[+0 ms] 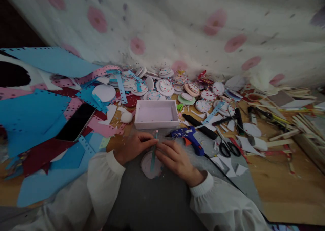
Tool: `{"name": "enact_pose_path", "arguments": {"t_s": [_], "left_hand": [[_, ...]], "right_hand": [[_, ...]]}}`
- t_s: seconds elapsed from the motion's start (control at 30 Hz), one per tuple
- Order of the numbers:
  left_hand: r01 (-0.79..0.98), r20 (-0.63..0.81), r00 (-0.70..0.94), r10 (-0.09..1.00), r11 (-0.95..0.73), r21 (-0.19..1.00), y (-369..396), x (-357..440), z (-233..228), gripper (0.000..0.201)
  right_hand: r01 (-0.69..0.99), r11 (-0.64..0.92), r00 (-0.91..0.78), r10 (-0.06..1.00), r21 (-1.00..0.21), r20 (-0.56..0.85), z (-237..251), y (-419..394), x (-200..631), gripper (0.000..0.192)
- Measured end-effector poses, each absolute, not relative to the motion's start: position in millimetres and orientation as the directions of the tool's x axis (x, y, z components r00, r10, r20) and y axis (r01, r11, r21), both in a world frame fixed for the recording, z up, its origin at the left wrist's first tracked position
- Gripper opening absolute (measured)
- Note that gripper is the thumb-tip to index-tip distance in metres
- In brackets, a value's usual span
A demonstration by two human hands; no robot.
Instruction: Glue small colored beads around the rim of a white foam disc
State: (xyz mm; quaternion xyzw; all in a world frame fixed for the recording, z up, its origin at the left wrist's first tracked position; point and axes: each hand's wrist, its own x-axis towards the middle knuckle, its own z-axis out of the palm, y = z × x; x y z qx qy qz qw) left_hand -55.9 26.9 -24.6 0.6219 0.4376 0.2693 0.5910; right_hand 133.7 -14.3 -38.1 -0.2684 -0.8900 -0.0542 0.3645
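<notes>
Both hands pinch 1 teal stick point(153, 151) over a white disc point(150, 165) on the grey mat point(152, 197): left hand point(134, 146) at 9 o'clock, right hand point(175, 158) at 3. A blue glue gun point(189, 138) lies at 2 o'clock, a white tray point(155, 114) at 12.

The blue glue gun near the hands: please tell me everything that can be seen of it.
The glue gun is blue plastic with an orange trigger. It lies on its side on the grey mat, just right of the right hand, nozzle pointing left toward the white tray. Its handle points toward the lower right, and a black cord runs from it across the mat. No hand touches it. Paper scraps lie near it.
</notes>
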Motion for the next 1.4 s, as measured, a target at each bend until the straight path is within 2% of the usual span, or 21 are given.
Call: {"name": "enact_pose_path", "arguments": {"t_s": [0.17, 0.27, 0.37, 0.47, 0.57, 0.67, 0.83, 1.03, 1.4], "left_hand": [[0.26, -0.176, 0.501, 0.848, 0.046, 0.964, 27.7, -54.5, -27.7, 0.037], [0.295, -0.191, 0.488, 0.852, 0.045, 0.955, 26.4, -53.2, -27.1, 0.044], [0.321, -0.162, 0.444, 0.881, 0.012, 0.947, 24.6, -55.5, -21.5, 0.046], [0.385, -0.07, 0.469, 0.881, -0.132, 0.913, 27.0, -64.5, -15.4, 0.041], [0.426, 0.039, 0.636, 0.771, -0.393, 0.815, 34.0, -76.4, -13.9, 0.043], [0.421, 0.029, 0.774, 0.633, -0.548, 0.722, 39.7, -84.1, -17.1, 0.038], [0.492, -0.098, 0.817, 0.568, -0.599, 0.631, 38.7, -82.7, -18.6, 0.007], [0.537, -0.142, 0.808, 0.571, -0.616, 0.576, 37.1, -77.9, -12.0, 0.006], [0.515, -0.109, 0.809, 0.578, -0.607, 0.606, 37.0, -77.1, -13.7, 0.009]], "right_hand": [[0.521, 0.85, -0.577, 0.419, -0.079, 0.701, -39.2, -15.3, 134.0, 0.02], [0.561, 0.817, -0.511, 0.47, -0.134, 0.72, -39.9, -16.1, 136.3, 0.022], [0.582, 0.76, -0.371, 0.565, -0.29, 0.737, -43.0, -14.3, 140.3, 0.025], [0.512, 0.669, -0.175, 0.696, -0.54, 0.696, -45.2, -11.4, 144.9, 0.024], [0.37, 0.5, -0.044, 0.851, -0.783, 0.523, -42.6, -10.3, 148.6, 0.013], [0.261, 0.374, -0.084, 0.927, -0.89, 0.365, -37.4, -12.2, 149.7, 0.007], [0.257, 0.308, -0.229, 0.94, -0.916, 0.252, -36.9, -17.9, 146.0, 0.004], [0.35, 0.31, -0.264, 0.938, -0.884, 0.224, -37.6, -18.4, 144.2, 0.003], [0.408, 0.467, -0.333, 0.876, -0.784, 0.348, -36.7, -18.2, 146.0, 0.009]]}}
